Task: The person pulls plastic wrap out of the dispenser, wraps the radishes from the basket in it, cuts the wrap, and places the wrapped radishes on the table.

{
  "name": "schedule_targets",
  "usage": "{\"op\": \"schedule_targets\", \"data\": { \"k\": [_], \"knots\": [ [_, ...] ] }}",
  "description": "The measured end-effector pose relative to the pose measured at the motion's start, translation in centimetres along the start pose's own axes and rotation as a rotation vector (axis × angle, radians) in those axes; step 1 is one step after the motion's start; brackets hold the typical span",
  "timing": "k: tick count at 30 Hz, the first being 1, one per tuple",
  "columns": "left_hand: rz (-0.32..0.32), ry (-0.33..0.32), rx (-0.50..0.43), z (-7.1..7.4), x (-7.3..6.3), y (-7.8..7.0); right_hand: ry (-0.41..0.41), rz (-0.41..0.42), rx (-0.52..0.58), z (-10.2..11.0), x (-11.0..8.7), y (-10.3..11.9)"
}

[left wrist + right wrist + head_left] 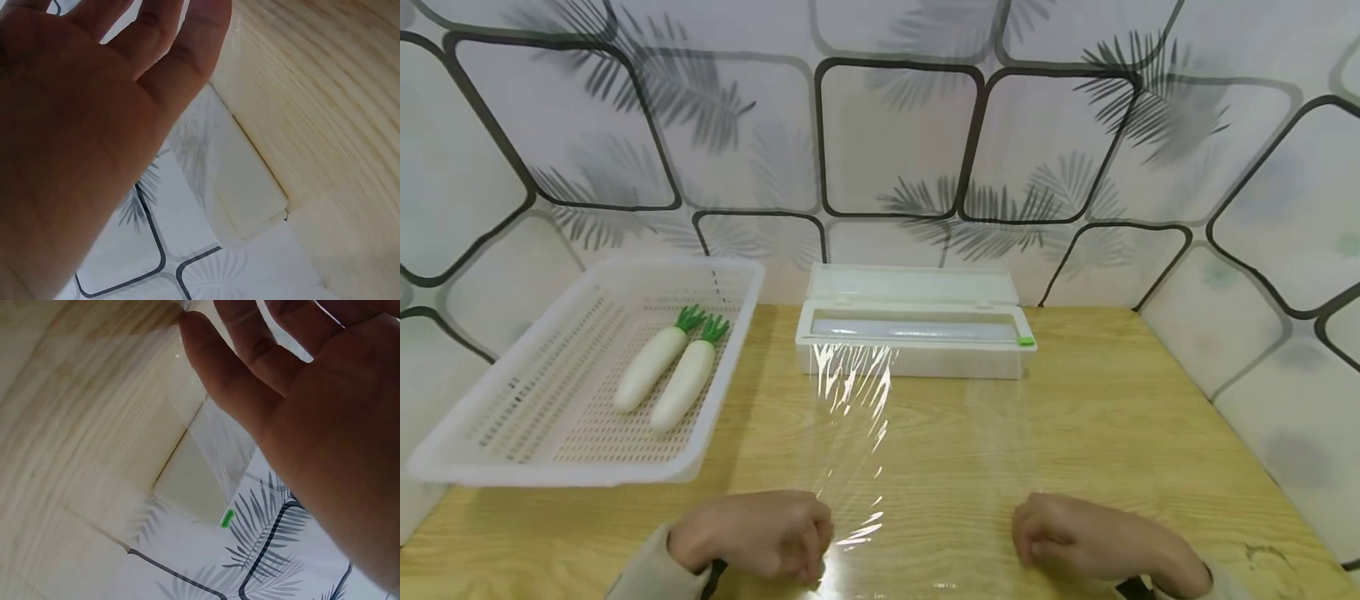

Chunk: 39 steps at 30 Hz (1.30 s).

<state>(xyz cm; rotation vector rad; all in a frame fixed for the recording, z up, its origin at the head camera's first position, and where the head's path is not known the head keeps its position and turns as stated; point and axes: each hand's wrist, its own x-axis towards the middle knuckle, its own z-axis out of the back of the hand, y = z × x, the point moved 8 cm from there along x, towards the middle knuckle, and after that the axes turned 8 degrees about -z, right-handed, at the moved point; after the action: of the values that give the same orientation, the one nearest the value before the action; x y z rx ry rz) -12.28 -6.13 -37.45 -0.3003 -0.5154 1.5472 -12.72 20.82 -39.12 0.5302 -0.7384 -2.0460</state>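
Clear plastic wrap (880, 433) stretches from a white wrap dispenser box (917, 362) toward the front of the table. Its lid stands open, showing the roll (917, 330) inside and a green slider (1026, 341) at the right end. At the sheet's left front corner my left hand (767, 533) pinches the film with curled fingers. My right hand (1082, 533) grips the opposite corner, so the film spans between both hands. In the wrist views the fingertips lie partly beyond the frame; the box end (194, 478) shows past the right hand.
To the left stands a white perforated basket (718, 417) holding two white radishes (685, 385) with green tops. A patterned wall covering (895, 142) rises behind the wooden table (1120, 400) and along its sides.
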Motion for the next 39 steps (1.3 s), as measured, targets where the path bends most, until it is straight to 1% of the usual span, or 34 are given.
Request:
{"op": "schedule_targets", "data": {
  "k": [1, 3, 5, 6, 7, 9, 12, 14, 16, 19, 21, 23, 24, 26, 27, 28, 30, 32, 34, 39],
  "knots": [
    [-0.005, 0.011, 0.009, -0.1, 0.0, 0.0, -0.008, 0.000, -0.021, -0.1, -0.1, 0.1],
    [-0.024, 0.025, -0.002, -0.2, 0.1, -0.2, -0.012, -0.009, -0.046, -0.2, 0.0, 0.3],
    [-0.019, 0.037, -0.028, -0.4, 0.2, -0.1, -0.001, -0.037, -0.055, -0.1, 0.1, 1.0],
    [0.006, 0.044, -0.048, -0.5, 0.1, 0.0, 0.002, -0.047, -0.051, -0.1, 0.0, 1.1],
    [0.040, 0.049, -0.082, -0.6, 0.1, 0.2, -0.002, -0.054, -0.056, -0.1, -0.1, 1.1],
    [0.111, 0.052, -0.143, -0.9, 0.0, 0.5, -0.011, -0.073, -0.033, 0.0, -0.3, 1.1],
    [0.216, 0.056, -0.202, -1.2, -0.4, 0.8, -0.038, -0.068, -0.030, 0.2, -0.5, 1.3],
    [0.231, 0.057, -0.211, -1.2, -0.4, 0.7, -0.045, -0.062, -0.026, 0.1, -0.5, 1.4],
    [0.242, 0.060, -0.206, -1.2, -0.4, 0.7, -0.057, -0.053, -0.066, -0.1, -0.5, 1.5],
    [0.265, 0.066, -0.187, -1.2, -0.3, 0.6, -0.091, -0.036, -0.163, -0.7, -0.5, 1.6],
    [0.284, 0.066, -0.161, -1.2, -0.3, 0.5, -0.134, -0.015, -0.245, -0.9, -0.5, 1.8],
    [0.288, 0.057, -0.111, -0.9, -0.3, 0.2, -0.192, 0.037, -0.344, -1.0, -0.6, 2.1],
    [0.301, 0.047, -0.095, -0.7, -0.3, 0.1, -0.222, 0.060, -0.384, -1.1, -0.7, 2.2],
    [0.316, 0.019, -0.057, -0.2, -0.3, 0.0, -0.296, 0.114, -0.470, -1.2, -0.9, 2.6],
    [0.325, 0.002, -0.042, 0.2, -0.4, -0.1, -0.326, 0.125, -0.500, -1.2, -1.0, 2.7],
    [0.334, -0.017, -0.028, 0.6, -0.5, -0.2, -0.349, 0.131, -0.522, -1.3, -1.1, 2.7],
    [0.351, -0.059, -0.003, 1.6, -0.8, -0.5, -0.383, 0.117, -0.553, -1.4, -1.4, 2.7],
    [0.341, -0.098, 0.030, 2.8, -1.3, -0.9, -0.390, 0.087, -0.563, -1.5, -1.6, 2.5],
    [0.355, -0.134, 0.059, 4.2, -2.0, -1.2, -0.405, 0.065, -0.597, -1.6, -1.9, 2.5],
    [0.430, -0.212, 0.067, 7.7, -4.3, -1.4, -0.421, 0.045, -0.663, -1.7, -2.4, 2.5]
  ]
}}
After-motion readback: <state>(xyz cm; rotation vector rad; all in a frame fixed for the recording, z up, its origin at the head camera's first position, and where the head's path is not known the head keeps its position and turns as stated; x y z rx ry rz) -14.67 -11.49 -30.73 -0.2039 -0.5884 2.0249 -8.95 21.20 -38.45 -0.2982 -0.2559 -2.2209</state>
